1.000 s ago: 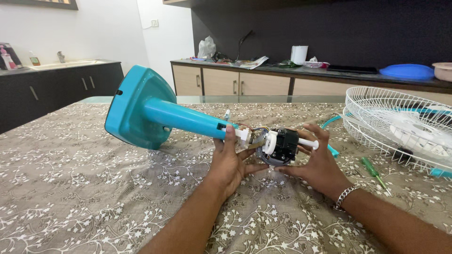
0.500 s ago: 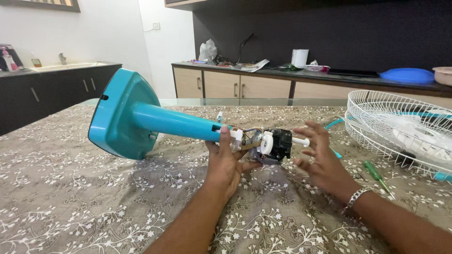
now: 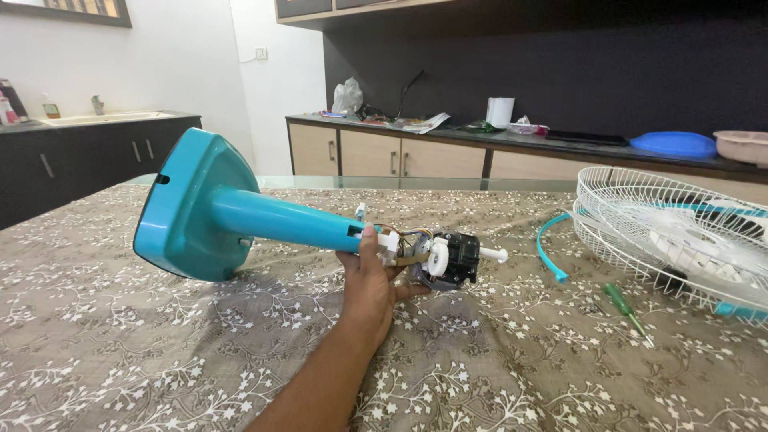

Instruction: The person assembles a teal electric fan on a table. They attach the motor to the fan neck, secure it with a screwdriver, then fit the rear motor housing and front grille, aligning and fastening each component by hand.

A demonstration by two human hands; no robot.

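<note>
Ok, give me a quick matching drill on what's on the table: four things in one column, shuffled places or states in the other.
Things:
1. fan stand
2. screwdriver
3. fan guard
4. left hand

Places or states:
A. lying loose on the cloth, green handle
B. white wire, far right of the table
C. teal, tipped on its side
D. gripping the stand's neck beside the motor

Pairs: 1-C, 2-A, 3-B, 4-D

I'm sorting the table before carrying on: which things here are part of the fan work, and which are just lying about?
In the work:
left hand, gripping the teal fan stand
black motor unit with white shaft
white fan grilles
teal ring strip
green screwdriver

Lying about, on the counter behind:
paper roll
blue lid
plastic bag
</note>
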